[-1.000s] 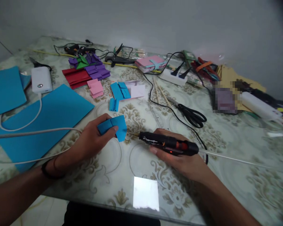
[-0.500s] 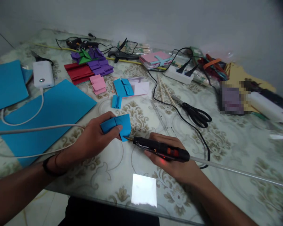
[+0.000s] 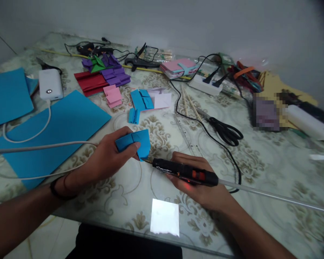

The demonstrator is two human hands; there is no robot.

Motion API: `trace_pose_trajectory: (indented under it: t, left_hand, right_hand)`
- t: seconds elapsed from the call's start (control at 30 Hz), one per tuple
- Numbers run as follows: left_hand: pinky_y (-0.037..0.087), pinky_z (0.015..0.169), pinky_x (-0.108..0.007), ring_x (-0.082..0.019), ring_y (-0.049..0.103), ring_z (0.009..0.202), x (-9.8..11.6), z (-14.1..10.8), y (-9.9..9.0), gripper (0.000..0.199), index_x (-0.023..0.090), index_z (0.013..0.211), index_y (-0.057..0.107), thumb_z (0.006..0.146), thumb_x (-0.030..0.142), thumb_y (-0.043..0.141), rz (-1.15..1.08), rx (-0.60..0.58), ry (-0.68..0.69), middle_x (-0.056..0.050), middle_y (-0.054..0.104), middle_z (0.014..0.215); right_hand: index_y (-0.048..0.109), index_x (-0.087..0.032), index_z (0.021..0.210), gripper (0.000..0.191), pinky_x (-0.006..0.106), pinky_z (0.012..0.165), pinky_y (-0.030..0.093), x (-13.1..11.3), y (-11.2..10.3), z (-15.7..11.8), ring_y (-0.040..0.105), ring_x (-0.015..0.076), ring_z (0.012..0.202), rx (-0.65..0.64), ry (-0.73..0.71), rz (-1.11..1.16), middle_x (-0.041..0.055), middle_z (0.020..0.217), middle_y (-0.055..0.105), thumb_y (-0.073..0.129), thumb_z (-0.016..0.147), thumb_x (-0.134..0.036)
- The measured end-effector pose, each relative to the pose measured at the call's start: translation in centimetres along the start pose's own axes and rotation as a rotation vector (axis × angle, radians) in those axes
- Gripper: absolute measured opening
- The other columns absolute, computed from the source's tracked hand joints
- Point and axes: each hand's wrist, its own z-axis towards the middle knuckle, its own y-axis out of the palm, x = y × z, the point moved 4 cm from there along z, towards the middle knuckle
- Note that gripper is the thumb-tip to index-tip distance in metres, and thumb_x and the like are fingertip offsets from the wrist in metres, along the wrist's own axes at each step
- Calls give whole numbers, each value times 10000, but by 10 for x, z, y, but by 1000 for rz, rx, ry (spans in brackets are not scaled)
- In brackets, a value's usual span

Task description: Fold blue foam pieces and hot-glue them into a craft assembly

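Black-handled scissors [image 3: 215,123] lie near a white power strip [image 3: 203,86], with perhaps a power bank [image 3: 307,121], blurred, farther right.

Plain grey wall [image 3: 162,21], glossy floral-patterned table [image 3: 126,196], pale floor [image 3: 52,237], bright square reflection [image 3: 165,217].

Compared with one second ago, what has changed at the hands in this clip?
The right hand has brought the glue gun left, so its nozzle is now at the lower corner of the folded blue paper; contact is hard to confirm. Nothing was taken or released: the left hand still grips the paper. The scissors stayed put.
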Motion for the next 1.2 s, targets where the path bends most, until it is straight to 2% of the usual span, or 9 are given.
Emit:
trace_pose_trajectory:
  t: [0.47,0.77,1.2]
  left_hand:
    - [533,575,-214,-162,753,657,1,-1,0,189,222,830,531,936,312,660,-14,-11,-14,58,737,678]
    - [544,576,-218,-164,754,652,-1,-1,-1,217,227,823,540,945,329,687,-27,9,14,62,727,666]
    - [565,597,-227,-173,766,693,-1,0,-1,141,223,869,586,949,305,669,-33,3,18,55,755,710]
  right_hand:
    - [471,-238,680,315,298,562,381,2,0,-1,459,143,580,-3,27,-1,-32,656,478,669,915,-169]
    - [459,-225,697,304,277,557,348,2,0,-1,441,126,584,-4,-12,3,-39,658,455,655,909,-130]
    - [424,-222,680,330,275,554,339,3,-3,-1,431,116,575,9,-6,-39,-43,643,434,628,926,-139]
